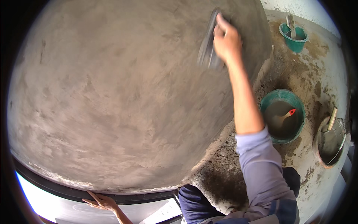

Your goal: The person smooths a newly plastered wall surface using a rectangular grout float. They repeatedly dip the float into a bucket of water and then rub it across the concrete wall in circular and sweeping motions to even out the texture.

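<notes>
Most of my left side is grey plastered wall (112, 97), patchy and streaky, with a dark frame (59, 188) along its lower edge. My left hand (100, 202) is down at that frame, fingers spread, not holding anything. Further right, up high on the wall, there's the trowel (209, 43), kinda blurry, with my right hand (228, 43) wrapped around its handle. Right of my forearm, a big green bucket (278, 96) sits on the messy, splattered floor (315, 80), grey stuff inside plus a red-tipped brush (287, 115). Smaller green bucket (296, 46) above it, tools sticking out. Far right is a round basin (317, 148) of grey mix with a wooden-handled tool (332, 118) in it.
</notes>
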Demonstrator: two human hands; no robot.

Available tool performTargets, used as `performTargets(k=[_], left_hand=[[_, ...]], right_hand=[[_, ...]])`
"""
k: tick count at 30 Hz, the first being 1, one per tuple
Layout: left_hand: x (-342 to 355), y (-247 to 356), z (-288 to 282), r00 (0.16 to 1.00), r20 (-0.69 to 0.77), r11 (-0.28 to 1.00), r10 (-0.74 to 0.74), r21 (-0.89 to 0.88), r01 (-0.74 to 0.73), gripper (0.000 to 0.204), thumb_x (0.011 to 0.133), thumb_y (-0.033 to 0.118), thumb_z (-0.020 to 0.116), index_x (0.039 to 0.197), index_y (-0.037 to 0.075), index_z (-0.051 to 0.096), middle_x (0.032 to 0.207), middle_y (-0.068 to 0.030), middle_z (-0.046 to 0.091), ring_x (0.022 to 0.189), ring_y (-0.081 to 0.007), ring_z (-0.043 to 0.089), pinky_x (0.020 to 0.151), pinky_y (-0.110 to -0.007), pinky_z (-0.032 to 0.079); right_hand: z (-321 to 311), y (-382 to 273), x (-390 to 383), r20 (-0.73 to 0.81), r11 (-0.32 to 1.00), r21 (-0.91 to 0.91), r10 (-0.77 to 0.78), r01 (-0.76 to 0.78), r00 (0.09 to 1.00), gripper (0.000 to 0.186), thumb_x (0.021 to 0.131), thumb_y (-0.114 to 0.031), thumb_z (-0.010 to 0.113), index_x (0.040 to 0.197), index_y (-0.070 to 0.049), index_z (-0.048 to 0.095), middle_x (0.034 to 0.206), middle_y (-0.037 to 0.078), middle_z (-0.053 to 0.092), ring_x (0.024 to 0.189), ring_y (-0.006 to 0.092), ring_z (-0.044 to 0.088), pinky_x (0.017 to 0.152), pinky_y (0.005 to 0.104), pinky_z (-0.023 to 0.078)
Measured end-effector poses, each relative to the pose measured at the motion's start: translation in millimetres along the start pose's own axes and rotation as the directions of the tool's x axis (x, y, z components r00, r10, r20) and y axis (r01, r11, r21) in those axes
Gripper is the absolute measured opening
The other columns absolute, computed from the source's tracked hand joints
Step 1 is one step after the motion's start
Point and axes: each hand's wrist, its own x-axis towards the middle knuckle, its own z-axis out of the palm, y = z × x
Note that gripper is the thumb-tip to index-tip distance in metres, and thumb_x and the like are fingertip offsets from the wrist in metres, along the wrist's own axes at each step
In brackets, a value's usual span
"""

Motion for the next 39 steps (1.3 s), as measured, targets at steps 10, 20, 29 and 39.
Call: performTargets(k=[10,20,29,39], left_hand=[[-2.2,-7.2,-3.1,1.0,0.009,1.0,0.011,0.021,-0.011,0.046,0.107,0.015,0.046,0.152,0.02,0.053,0.168,-0.0218,0.023,0.153,-0.0422,0.027,0.119,-0.06,0.028],[-4.1,-15.0,-9.3,1.0,0.025,1.0,0.01,0.005,-0.01,0.047,0.106,0.013,0.047,0.152,0.02,0.053,0.166,-0.0269,0.024,0.152,-0.0454,0.026,0.118,-0.057,0.029],[-5.8,-14.1,-5.5,1.0,-0.001,1.0,-0.005,-0.031,0.005,0.044,0.106,0.011,0.047,0.147,0.02,0.058,0.167,-0.0203,0.024,0.154,-0.0391,0.026,0.121,-0.06,0.03],[2.8,-6.5,-4.2,1.0,-0.018,1.0,-0.012,-0.015,0.012,0.045,0.106,0.01,0.049,0.148,0.023,0.059,0.167,-0.0239,0.025,0.152,-0.0448,0.03,0.118,-0.063,0.028]], right_hand=[[-1.4,-30.6,1.5,0.175,0.998,-0.019,-0.06,0.065,0.983,0.035,0.097,-0.02,0.062,0.13,-0.008,0.066,0.113,0.022,0.07,0.107,0.0377,0.067,0.094,0.0438,0.052],[12.3,-83.6,-102.3,0.21,0.949,-0.024,-0.302,0.314,0.93,0.043,0.091,-0.014,0.066,0.133,-0.027,0.07,0.089,0.01,0.066,0.087,0.0283,0.071,0.081,0.0411,0.059],[17.1,-97.4,-205.4,0.339,0.941,0.26,-0.297,0.215,0.893,0.047,0.092,-0.01,0.063,0.138,-0.023,0.066,0.089,0.014,0.06,0.083,0.0305,0.07,0.081,0.0487,0.057],[20.0,-126.0,-219.4,0.364,0.923,0.194,-0.382,0.331,0.85,0.054,0.091,-0.014,0.071,0.141,-0.029,0.062,0.115,0.01,0.062,0.093,0.0251,0.067,0.075,0.041,0.057]])
